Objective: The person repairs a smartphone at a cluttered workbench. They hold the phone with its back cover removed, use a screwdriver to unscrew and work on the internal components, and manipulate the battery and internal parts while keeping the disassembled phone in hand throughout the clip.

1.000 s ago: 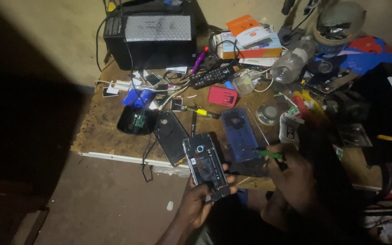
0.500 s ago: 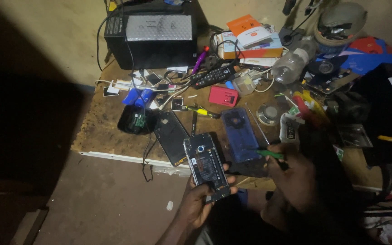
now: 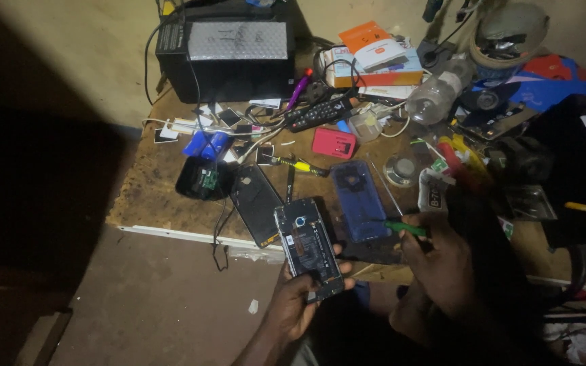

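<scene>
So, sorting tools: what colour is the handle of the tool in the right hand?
Green: the tool in the right hand; head view.

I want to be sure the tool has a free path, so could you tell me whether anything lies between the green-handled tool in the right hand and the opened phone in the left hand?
Nothing visible does. The right hand holds the green-handled tool just right of the opened phone, which the left hand grips; only bare bench edge shows between them.
</scene>
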